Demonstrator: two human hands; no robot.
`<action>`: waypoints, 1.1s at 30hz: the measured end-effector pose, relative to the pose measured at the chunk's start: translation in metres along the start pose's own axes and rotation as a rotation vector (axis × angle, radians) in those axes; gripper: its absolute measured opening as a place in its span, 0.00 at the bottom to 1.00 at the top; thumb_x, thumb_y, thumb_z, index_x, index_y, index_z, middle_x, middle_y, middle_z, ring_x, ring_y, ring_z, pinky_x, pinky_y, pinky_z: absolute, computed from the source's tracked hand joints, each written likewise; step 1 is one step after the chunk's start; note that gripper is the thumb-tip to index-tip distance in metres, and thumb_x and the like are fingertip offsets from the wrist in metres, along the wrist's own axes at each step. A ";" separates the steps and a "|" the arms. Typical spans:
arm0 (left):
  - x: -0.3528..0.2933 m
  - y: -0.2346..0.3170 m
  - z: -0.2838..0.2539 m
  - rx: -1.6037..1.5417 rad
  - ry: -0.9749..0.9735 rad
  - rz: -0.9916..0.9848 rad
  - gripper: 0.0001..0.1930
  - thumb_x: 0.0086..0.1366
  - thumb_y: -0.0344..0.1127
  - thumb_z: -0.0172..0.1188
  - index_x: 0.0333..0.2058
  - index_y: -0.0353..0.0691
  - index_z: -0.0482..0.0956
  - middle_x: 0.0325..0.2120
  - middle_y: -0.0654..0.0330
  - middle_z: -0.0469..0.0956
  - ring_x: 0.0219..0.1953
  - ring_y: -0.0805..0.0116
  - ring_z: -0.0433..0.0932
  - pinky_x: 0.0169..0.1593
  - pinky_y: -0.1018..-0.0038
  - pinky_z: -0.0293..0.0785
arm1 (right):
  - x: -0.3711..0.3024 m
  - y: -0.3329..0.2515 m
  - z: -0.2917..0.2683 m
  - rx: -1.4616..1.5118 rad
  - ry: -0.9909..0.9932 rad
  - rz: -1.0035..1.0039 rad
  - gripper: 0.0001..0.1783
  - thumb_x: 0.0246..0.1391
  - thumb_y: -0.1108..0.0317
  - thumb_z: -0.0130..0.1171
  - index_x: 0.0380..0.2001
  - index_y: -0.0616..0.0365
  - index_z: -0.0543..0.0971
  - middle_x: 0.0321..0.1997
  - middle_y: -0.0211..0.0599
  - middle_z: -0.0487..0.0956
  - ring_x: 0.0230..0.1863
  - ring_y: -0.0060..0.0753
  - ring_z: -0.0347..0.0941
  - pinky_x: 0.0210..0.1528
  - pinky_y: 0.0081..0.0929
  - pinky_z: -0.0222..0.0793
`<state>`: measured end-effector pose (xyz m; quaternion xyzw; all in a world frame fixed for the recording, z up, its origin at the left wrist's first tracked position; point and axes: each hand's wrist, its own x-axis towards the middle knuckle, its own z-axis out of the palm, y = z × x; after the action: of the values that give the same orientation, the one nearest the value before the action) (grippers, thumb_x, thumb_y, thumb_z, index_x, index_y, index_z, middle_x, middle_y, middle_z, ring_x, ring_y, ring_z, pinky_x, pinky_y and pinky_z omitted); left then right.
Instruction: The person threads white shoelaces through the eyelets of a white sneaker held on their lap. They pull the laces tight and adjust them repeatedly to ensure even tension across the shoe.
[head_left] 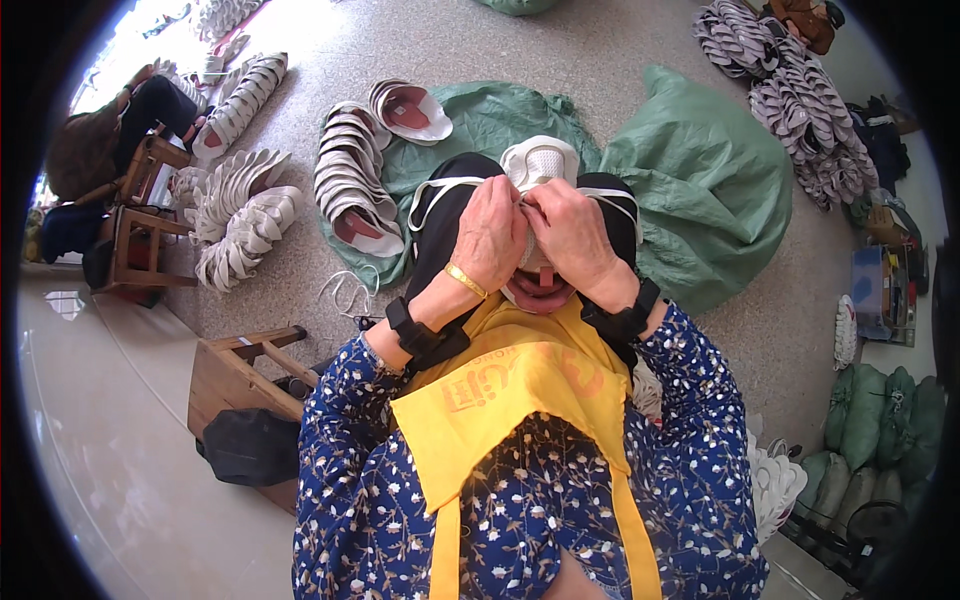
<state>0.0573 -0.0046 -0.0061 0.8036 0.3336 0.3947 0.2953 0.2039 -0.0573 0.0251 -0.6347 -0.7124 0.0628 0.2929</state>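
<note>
Little room between hands [491, 238] over shoe [541, 162]

Bright light pours in from the far left, bleaching that corner and glaring off the glossy floor [110, 400], while softer light leaves the left hand [488, 240] and right hand [572, 238] fairly clear and the room around us bends toward a black rim.

One left hand [490, 240] and one right hand [572, 235], at one white shoe [541, 160]; two black wristbands [412, 328], one gold bracelet [466, 281], one yellow apron [510, 390], one bulging green sack [700, 190] nearby; stacked shoe uppers [348, 170] overlap too much to count.
</note>
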 end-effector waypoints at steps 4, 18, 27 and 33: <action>0.002 0.003 -0.002 0.010 0.017 0.008 0.07 0.62 0.24 0.54 0.39 0.34 0.69 0.31 0.45 0.74 0.37 0.41 0.76 0.39 0.54 0.72 | 0.001 -0.003 -0.002 -0.016 -0.002 -0.010 0.05 0.59 0.70 0.58 0.35 0.61 0.80 0.34 0.47 0.78 0.34 0.54 0.79 0.34 0.45 0.76; 0.007 0.014 0.001 0.013 0.060 0.056 0.07 0.58 0.23 0.55 0.36 0.36 0.69 0.28 0.49 0.71 0.31 0.45 0.75 0.34 0.56 0.70 | -0.017 -0.029 -0.121 0.626 0.027 0.273 0.05 0.60 0.76 0.63 0.29 0.61 0.78 0.24 0.17 0.72 0.27 0.06 0.64 0.27 0.13 0.58; 0.018 0.033 -0.016 -0.308 -0.161 -0.006 0.10 0.60 0.26 0.66 0.39 0.36 0.77 0.24 0.57 0.77 0.26 0.62 0.79 0.31 0.69 0.74 | 0.028 -0.019 -0.103 0.946 -0.085 0.314 0.06 0.64 0.71 0.61 0.31 0.60 0.80 0.24 0.19 0.75 0.24 0.09 0.67 0.23 0.13 0.60; 0.023 0.021 -0.001 -0.612 -0.291 -0.095 0.05 0.70 0.25 0.58 0.44 0.35 0.75 0.31 0.61 0.81 0.34 0.75 0.80 0.41 0.76 0.77 | 0.034 -0.008 -0.095 0.953 -0.106 0.233 0.07 0.65 0.69 0.62 0.32 0.60 0.80 0.22 0.20 0.75 0.23 0.09 0.68 0.24 0.14 0.64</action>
<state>0.0731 0.0007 0.0196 0.7091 0.1910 0.3435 0.5854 0.2433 -0.0533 0.1180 -0.5014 -0.5424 0.4464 0.5051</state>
